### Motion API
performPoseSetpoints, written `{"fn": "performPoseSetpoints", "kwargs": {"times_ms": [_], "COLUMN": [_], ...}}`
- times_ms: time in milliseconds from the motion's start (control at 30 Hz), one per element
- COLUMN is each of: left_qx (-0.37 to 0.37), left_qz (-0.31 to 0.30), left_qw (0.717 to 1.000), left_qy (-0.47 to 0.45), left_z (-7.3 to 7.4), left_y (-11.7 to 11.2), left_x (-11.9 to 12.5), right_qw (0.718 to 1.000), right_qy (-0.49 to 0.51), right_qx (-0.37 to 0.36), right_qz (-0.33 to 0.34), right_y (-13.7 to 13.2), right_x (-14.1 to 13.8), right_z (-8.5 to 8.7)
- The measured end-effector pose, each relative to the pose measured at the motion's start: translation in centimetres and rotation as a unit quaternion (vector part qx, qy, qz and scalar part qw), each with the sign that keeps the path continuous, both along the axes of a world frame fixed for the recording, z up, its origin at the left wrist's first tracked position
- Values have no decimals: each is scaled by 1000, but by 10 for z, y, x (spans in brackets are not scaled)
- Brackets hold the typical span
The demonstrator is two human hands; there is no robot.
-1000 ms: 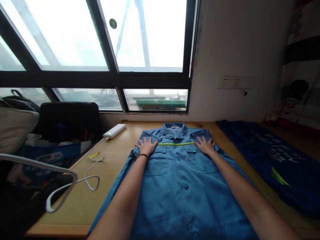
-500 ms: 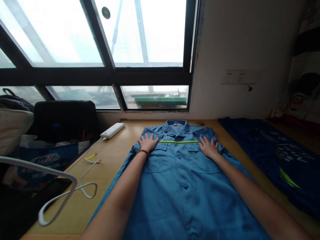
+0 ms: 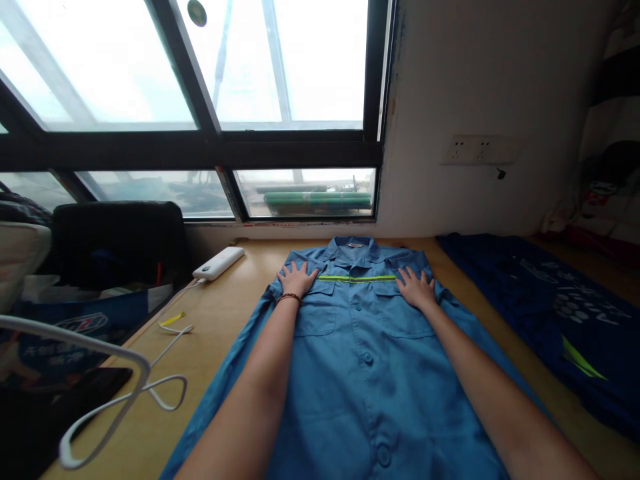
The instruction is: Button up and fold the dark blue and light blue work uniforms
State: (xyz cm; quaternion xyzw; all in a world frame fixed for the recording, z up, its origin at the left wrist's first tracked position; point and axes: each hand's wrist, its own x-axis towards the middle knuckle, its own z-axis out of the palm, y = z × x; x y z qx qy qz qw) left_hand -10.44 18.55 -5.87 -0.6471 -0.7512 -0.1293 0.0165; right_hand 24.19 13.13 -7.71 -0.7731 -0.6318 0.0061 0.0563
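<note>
A light blue work shirt (image 3: 363, 360) with a yellow-green chest stripe lies buttoned and face up on the wooden table (image 3: 225, 320), collar toward the window. My left hand (image 3: 296, 280) rests flat on the shirt's left shoulder, fingers spread, a bead bracelet on the wrist. My right hand (image 3: 416, 288) lies flat on the right shoulder, fingers apart. Neither hand holds anything.
A dark blue garment (image 3: 545, 313) with white print lies on the table to the right. A white power bank (image 3: 219, 263) with its cable sits at the back left. A white hanger (image 3: 100, 373) juts in at the left, beside bags and a black case (image 3: 120, 240).
Both hands stay flat on the shirt's shoulders, barely shifted. The view has moved slightly, so the hanger and bags sit further left and lower.
</note>
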Motion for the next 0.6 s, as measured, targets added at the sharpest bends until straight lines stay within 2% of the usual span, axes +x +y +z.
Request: {"fn": "performPoseSetpoints", "kwargs": {"times_ms": [100,200,300,467,600], "left_qx": [78,56,7,83,-44], "left_qz": [-43,-55,-13,-50,-61], "left_qw": [996,997,1000,992,997], "left_qy": [23,0,-11,83,29], "left_z": [1,1,2,3,8], "left_y": [-14,-29,-48,-95,-119], "left_x": [7,9,6,-3,-19], "right_qw": [1000,1000,998,985,980], "right_qy": [5,12,27,63,88], "right_qx": [5,14,57,153,158], "right_qz": [6,7,6,42,84], "right_y": [-2,-4,-9,-23,-39], "right_x": [2,2,2,-1,-11], "right_z": [2,5,6,12,25]}}
